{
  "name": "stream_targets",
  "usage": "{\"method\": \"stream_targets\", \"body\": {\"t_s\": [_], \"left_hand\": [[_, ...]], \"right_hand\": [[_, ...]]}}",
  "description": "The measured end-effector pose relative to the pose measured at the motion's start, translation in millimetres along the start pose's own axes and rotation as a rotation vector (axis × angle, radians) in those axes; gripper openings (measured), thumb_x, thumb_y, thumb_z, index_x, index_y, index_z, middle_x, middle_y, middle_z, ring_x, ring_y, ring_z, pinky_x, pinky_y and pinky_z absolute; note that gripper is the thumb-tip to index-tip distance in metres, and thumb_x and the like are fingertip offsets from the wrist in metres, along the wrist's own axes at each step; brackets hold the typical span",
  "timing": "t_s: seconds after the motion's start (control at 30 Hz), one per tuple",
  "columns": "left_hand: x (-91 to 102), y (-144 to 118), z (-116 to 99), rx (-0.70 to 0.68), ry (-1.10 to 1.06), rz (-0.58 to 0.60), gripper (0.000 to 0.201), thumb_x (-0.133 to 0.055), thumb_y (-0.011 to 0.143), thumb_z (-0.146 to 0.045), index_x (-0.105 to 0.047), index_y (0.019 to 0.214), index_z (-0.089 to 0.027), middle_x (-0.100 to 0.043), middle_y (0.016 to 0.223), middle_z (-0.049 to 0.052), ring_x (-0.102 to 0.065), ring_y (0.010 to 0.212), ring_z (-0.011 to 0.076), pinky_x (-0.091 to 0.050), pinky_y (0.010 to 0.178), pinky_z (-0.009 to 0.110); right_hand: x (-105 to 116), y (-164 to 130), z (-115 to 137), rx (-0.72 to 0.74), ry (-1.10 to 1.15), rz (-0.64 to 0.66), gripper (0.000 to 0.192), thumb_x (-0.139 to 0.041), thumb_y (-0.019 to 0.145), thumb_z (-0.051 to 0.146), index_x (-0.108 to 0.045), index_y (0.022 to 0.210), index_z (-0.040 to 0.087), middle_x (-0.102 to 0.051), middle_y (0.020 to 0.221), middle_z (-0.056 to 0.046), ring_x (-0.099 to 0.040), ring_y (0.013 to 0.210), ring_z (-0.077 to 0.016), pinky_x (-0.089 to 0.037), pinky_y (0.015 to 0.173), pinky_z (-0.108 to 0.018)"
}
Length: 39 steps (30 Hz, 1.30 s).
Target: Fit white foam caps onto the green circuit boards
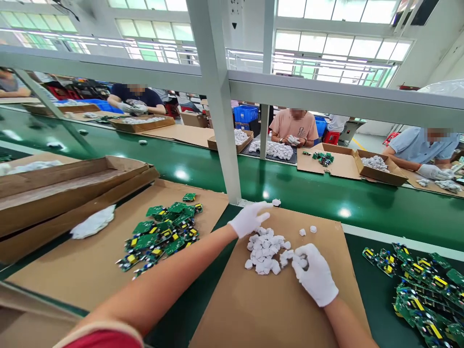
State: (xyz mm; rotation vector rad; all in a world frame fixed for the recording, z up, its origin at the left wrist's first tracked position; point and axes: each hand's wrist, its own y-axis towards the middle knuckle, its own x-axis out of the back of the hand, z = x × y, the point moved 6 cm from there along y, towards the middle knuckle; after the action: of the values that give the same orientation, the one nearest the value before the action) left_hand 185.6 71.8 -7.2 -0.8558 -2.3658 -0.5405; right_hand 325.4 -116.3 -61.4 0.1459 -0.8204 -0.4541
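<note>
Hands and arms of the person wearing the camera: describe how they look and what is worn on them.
Both hands wear thin white fabric gloves, the left hand and the right hand alike, snug to the fingers and ending at the wrists. The forearms are bare. At the bottom edge, a red sleeve with a pale trim covers the left upper arm.

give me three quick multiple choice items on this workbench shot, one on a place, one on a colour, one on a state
1. Where does the heap of small white plastic parts lie?
A. on the brown cardboard sheet
B. on the green conveyor belt
C. inside a blue crate

2. What colour are the gloves on the left hand and right hand?
A. blue
B. white
C. black

3. How is the right hand?
A. raised high above the sheet
B. resting at the heap's edge, touching parts
C. holding a green circuit board

Answers: 1 A, the heap sits on cardboard; 2 B, both gloves are white; 3 B, its fingers meet the parts.
</note>
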Motion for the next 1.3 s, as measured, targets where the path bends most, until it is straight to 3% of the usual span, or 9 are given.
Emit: {"method": "stream_targets", "body": {"t_s": [0.1, 0.17, 0.27, 0.4, 0.6, 0.8, 0.97, 1.13, 1.3], "left_hand": [[24.2, -56, 7, -0.006, 0.039, -0.070, 0.035, -0.054, 0.078, -0.031, -0.063, 0.111, -0.023, -0.060, 0.122, 0.004, -0.050, 0.119, 0.0231, -0.034, 0.105, 0.037], [35.6, -92, 18, 0.033, 0.100, -0.085, 0.036, -0.051, 0.080, -0.033, -0.062, 0.113, -0.024, -0.059, 0.123, 0.004, -0.049, 0.120, 0.0222, -0.034, 0.106, 0.038], [51.4, -144, 35, 0.115, 0.191, -0.182, 0.036, -0.048, 0.082, -0.034, -0.060, 0.116, -0.026, -0.058, 0.125, 0.002, -0.049, 0.120, 0.0211, -0.035, 0.105, 0.038], [65.2, -202, 49, 0.167, 0.340, -0.340, 0.035, -0.047, 0.083, -0.032, -0.059, 0.115, -0.025, -0.061, 0.121, 0.002, -0.053, 0.116, 0.0196, -0.038, 0.103, 0.035], [73.4, -250, 65, 0.291, 0.743, -0.382, 0.048, -0.054, 0.078, -0.031, -0.052, 0.125, -0.023, -0.040, 0.141, 0.008, -0.031, 0.131, 0.0309, -0.025, 0.106, 0.049], [56.2, -243, 78, 0.408, 0.802, -0.246, 0.050, -0.044, 0.085, -0.039, -0.043, 0.133, -0.024, -0.030, 0.146, 0.010, -0.022, 0.135, 0.0310, -0.019, 0.106, 0.050], [46.3, -190, 72, 0.323, 0.792, -0.168, 0.050, -0.043, 0.084, -0.043, -0.045, 0.131, -0.026, -0.033, 0.145, 0.012, -0.022, 0.135, 0.0303, -0.003, 0.106, 0.056], [53.0, -144, 64, 0.252, 0.753, -0.127, 0.050, -0.042, 0.083, -0.046, -0.048, 0.129, -0.026, -0.038, 0.142, 0.011, -0.030, 0.131, 0.0299, -0.015, 0.105, 0.055], [82.2, -176, 69, 0.195, 0.745, -0.215, 0.051, -0.041, 0.085, -0.044, -0.039, 0.134, -0.032, -0.027, 0.148, 0.004, -0.019, 0.136, 0.0268, -0.008, 0.107, 0.054]], "right_hand": [[24, 4, -11, -0.023, -0.122, -0.160, 0.009, -0.053, 0.074, 0.025, -0.051, 0.083, 0.022, -0.056, 0.078, -0.002, -0.054, 0.061, -0.0146, -0.046, 0.062, -0.029], [31, 5, -17, -0.043, -0.179, -0.171, 0.010, -0.052, 0.075, 0.027, -0.053, 0.083, 0.022, -0.059, 0.087, -0.004, -0.058, 0.068, -0.0167, -0.047, 0.066, -0.031], [20, 2, -16, -0.022, -0.167, -0.005, 0.013, -0.052, 0.075, 0.027, -0.058, 0.086, 0.024, -0.062, 0.076, 0.000, -0.059, 0.062, -0.0172, -0.048, 0.063, -0.031], [2, -7, -9, 0.039, 0.116, 0.164, 0.027, -0.052, 0.078, 0.033, -0.062, 0.101, 0.023, -0.067, 0.082, -0.002, -0.061, 0.068, -0.0179, -0.049, 0.069, -0.032], [33, 1, -48, -0.168, -0.051, -0.147, 0.040, -0.048, 0.077, 0.045, -0.061, 0.104, 0.018, -0.067, 0.088, -0.008, -0.061, 0.080, -0.0246, -0.046, 0.075, -0.038], [24, 5, -50, -0.115, -0.095, -0.060, 0.032, -0.053, 0.069, 0.044, -0.064, 0.089, 0.022, -0.066, 0.095, -0.006, -0.062, 0.086, -0.0233, -0.046, 0.079, -0.035], [20, 1, -48, -0.140, -0.119, -0.074, 0.036, -0.050, 0.072, 0.046, -0.062, 0.095, 0.021, -0.068, 0.097, -0.006, -0.064, 0.087, -0.0222, -0.046, 0.082, -0.033], [37, -5, -57, -0.229, -0.210, -0.246, 0.043, -0.042, 0.075, 0.051, -0.057, 0.100, 0.019, -0.068, 0.097, -0.010, -0.064, 0.088, -0.0258, -0.048, 0.075, -0.035], [46, -11, -58, -0.257, -0.346, -0.363, 0.044, -0.031, 0.081, 0.053, -0.056, 0.098, 0.021, -0.068, 0.092, -0.012, -0.064, 0.082, -0.0287, -0.045, 0.064, -0.035]]}}
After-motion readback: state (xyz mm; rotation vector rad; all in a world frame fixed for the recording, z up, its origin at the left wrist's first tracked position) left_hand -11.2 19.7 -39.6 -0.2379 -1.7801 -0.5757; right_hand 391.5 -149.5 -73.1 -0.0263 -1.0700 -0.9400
